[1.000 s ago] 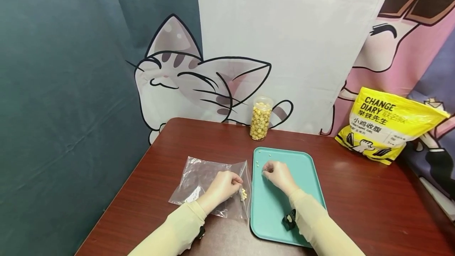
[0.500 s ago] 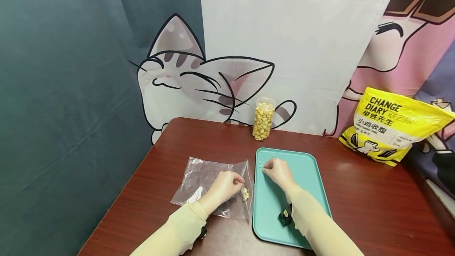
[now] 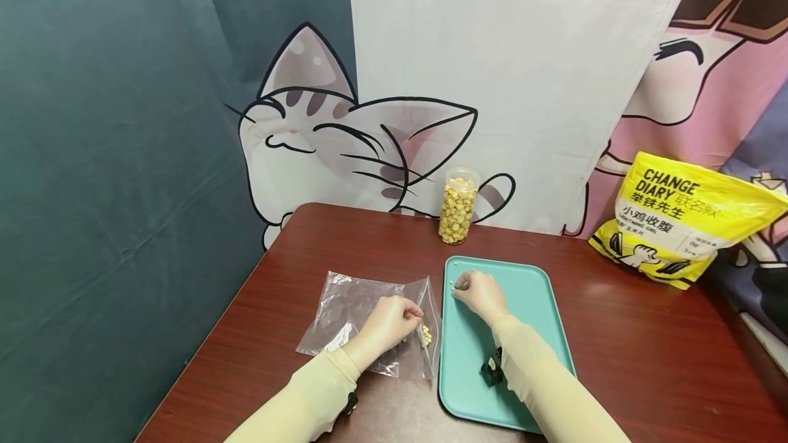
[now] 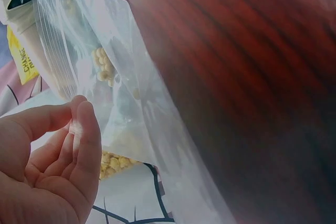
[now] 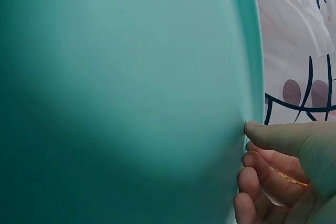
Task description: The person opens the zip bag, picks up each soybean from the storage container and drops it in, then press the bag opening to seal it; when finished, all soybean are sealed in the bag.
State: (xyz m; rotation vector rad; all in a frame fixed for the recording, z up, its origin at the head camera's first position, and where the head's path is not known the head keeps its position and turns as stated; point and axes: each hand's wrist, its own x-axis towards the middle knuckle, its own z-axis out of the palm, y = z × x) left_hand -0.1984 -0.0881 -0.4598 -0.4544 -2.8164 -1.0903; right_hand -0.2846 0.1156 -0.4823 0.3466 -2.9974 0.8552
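My left hand (image 3: 389,320) pinches the edge of a clear zip-lock bag (image 3: 329,306) between thumb and index finger. In the left wrist view the bag's ridged mouth (image 4: 52,35) stands raised beside the fingertips. A cluster of small pale-yellow pellets (image 3: 427,335) shows through the plastic. My right hand (image 3: 483,296) has its fingers bent and its fingertips down on the teal tray (image 3: 511,347), near the tray's left rim. A few loose pellets (image 3: 452,283) lie right by those fingertips. I cannot tell whether a pellet is between thumb and finger.
Behind the tray stands a clear jar (image 3: 458,207) of yellow popcorn-like pieces. A large yellow printed bag (image 3: 671,221) sits at the back right of the brown table (image 3: 382,238). Printed cloths (image 3: 418,33) hang behind the table.
My right hand has shifted slightly toward the tray's left rim and back, and one loose pellet is now out of sight near it. The left hand keeps its hold. The head view has turned slightly.
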